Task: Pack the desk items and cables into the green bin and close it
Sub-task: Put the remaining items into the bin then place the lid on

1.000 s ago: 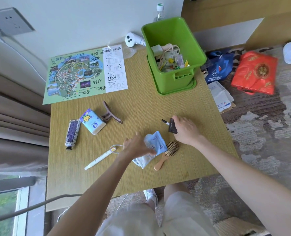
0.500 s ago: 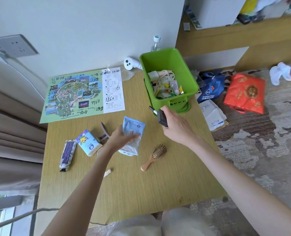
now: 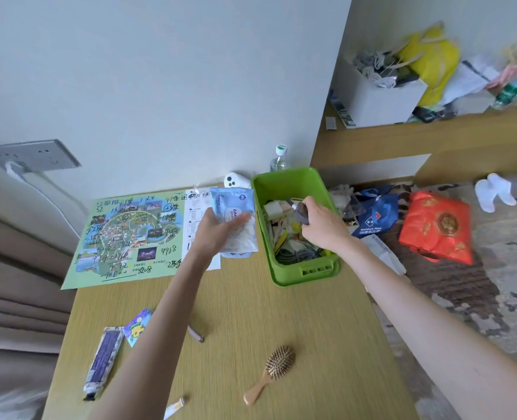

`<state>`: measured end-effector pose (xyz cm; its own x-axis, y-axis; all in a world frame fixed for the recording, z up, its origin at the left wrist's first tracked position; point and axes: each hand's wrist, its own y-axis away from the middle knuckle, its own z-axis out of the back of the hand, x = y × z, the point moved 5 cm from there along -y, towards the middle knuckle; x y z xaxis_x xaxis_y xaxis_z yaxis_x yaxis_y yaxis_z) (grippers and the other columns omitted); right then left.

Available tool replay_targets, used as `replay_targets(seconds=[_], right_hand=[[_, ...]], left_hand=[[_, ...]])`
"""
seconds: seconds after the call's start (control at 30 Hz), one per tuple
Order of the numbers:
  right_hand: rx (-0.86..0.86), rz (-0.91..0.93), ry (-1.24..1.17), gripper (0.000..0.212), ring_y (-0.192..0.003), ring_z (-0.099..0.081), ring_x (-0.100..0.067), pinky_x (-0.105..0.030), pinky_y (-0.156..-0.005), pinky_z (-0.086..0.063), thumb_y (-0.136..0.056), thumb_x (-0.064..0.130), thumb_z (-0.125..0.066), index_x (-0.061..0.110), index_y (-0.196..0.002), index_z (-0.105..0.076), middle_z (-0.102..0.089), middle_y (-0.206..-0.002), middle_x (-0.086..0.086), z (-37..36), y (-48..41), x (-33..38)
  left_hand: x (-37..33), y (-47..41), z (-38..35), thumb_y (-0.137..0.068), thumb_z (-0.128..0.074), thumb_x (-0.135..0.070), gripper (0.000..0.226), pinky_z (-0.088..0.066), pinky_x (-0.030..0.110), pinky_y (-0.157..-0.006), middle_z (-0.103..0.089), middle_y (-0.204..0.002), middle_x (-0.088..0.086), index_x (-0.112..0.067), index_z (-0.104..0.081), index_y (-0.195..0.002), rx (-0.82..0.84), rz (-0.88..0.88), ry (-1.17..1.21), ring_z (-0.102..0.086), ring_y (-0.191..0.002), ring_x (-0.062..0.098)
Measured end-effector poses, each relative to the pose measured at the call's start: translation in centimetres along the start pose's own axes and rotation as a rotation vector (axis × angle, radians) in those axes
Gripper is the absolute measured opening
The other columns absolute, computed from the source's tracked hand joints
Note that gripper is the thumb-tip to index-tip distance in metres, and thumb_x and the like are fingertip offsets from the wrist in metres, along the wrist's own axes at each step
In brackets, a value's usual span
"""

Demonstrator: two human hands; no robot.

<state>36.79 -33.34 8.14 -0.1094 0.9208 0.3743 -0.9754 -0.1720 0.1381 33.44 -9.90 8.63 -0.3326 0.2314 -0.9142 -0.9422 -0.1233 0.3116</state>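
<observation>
The left hand (image 3: 218, 234) grips a blue wet-wipe pack (image 3: 236, 219) in the air just left of the green bin (image 3: 305, 272), which stands open at the tabletop's (image 3: 281, 313) back right corner. The right hand (image 3: 321, 225) pinches a small dark item (image 3: 302, 212) over the bin's cables (image 3: 296, 254). A wooden hairbrush (image 3: 277, 363) lies near the front edge

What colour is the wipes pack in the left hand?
The wipes pack is light blue with a white label; head view.
</observation>
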Motion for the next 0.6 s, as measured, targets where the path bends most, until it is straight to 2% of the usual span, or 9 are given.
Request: replay_targets(seconds=[0.1, 0.17, 0.23, 0.33, 0.4, 0.47, 0.53, 0.6], right_hand=[[0.135, 0.055, 0.109, 0.04, -0.067, -0.046, -0.02, -0.027, -0.047, -0.026, -0.086, 0.008, -0.054, 0.012, -0.121, -0.036, -0.046, -0.089, -0.002, -1.6, -1.4, -0.9], [0.267, 0.115, 0.153, 0.035, -0.077, -0.051, -0.023, -0.027, -0.053, -0.032, -0.084, 0.007, -0.055, 0.014, -0.114, -0.037, -0.048, -0.093, -0.003, -3.0, -2.1, -1.2], [0.314, 0.119, 0.209, 0.033, -0.08, -0.051, -0.024, -0.027, -0.058, -0.034, -0.085, 0.008, -0.055, 0.014, -0.113, -0.038, -0.048, -0.094, -0.004, -3.9, -2.6, -1.7], [0.231, -0.008, 0.246, 0.052, -0.064, -0.047, -0.018, -0.024, -0.045, -0.027, -0.089, 0.015, -0.054, 0.005, -0.136, -0.033, -0.049, -0.092, -0.004, -4.7, -3.5, -2.7], [0.201, -0.093, 0.236, 0.057, -0.057, -0.047, -0.014, -0.025, -0.042, -0.028, -0.091, 0.024, -0.055, 0.004, -0.138, -0.029, -0.051, -0.092, -0.005, -5.3, -3.9, -3.1], [0.155, -0.158, 0.222, 0.062, -0.063, -0.055, -0.018, -0.029, -0.046, -0.041, -0.092, 0.037, -0.055, 0.003, -0.136, -0.028, -0.054, -0.098, -0.007, -5.7, -4.4, -3.3], [0.079, -0.217, 0.202, 0.073, -0.074, -0.061, -0.022, -0.033, -0.056, -0.051, -0.092, 0.052, -0.052, 0.002, -0.138, -0.025, -0.054, -0.11, -0.011, -5.8, -4.9, -3.4], [0.065, -0.241, 0.214, 0.084, -0.087, -0.062, -0.025, -0.032, -0.06, -0.048, -0.089, 0.061, -0.051, 0.001, -0.14, -0.022, -0.049, -0.122, -0.015, -5.9, -5.0, -3.3]], left_hand=[[-0.3, -2.2, -0.3, -0.076, -0.08, -0.037, 0.034, -0.047, 0.025, -0.057, -0.067, -0.069, 0.002, -0.005, -0.071, -0.085, -0.013, 0.015, 0.024, -0.062, -0.059, 0.016], [-0.4, -3.5, -0.3, -0.076, -0.08, -0.036, 0.028, -0.045, 0.021, -0.051, -0.064, -0.062, -0.003, -0.011, -0.069, -0.077, -0.031, 0.018, 0.005, -0.059, -0.051, 0.01], [-0.3, -4.7, -0.2, -0.076, -0.08, -0.036, 0.028, -0.045, 0.023, -0.053, -0.064, -0.064, -0.001, -0.01, -0.069, -0.079, -0.042, 0.029, -0.009, -0.059, -0.053, 0.012], [-0.1, -5.9, -0.4, -0.077, -0.079, -0.035, 0.03, -0.052, 0.027, -0.061, -0.07, -0.075, 0.004, -0.008, -0.072, -0.087, -0.039, 0.045, 0.026, -0.066, -0.062, 0.017], [-0.1, -6.5, -0.6, -0.078, -0.079, -0.035, 0.029, -0.053, 0.029, -0.064, -0.071, -0.077, 0.005, -0.008, -0.072, -0.089, -0.04, 0.055, 0.029, -0.067, -0.065, 0.018], [-0.3, -6.9, -1.0, -0.079, -0.078, -0.033, 0.027, -0.052, 0.029, -0.064, -0.07, -0.076, 0.004, -0.008, -0.072, -0.087, -0.035, 0.046, 0.026, -0.066, -0.064, 0.018], [-0.7, -7.0, -1.5, -0.081, -0.077, -0.032, 0.028, -0.052, 0.031, -0.067, -0.071, -0.078, 0.006, -0.006, -0.072, -0.092, -0.028, 0.038, 0.035, -0.066, -0.066, 0.019], [-1.1, -7.0, -2.3, -0.083, -0.075, -0.03, 0.026, -0.053, 0.033, -0.07, -0.073, -0.084, 0.008, -0.008, -0.072, -0.097, -0.002, 0.024, 0.054, -0.069, -0.071, 0.02]])
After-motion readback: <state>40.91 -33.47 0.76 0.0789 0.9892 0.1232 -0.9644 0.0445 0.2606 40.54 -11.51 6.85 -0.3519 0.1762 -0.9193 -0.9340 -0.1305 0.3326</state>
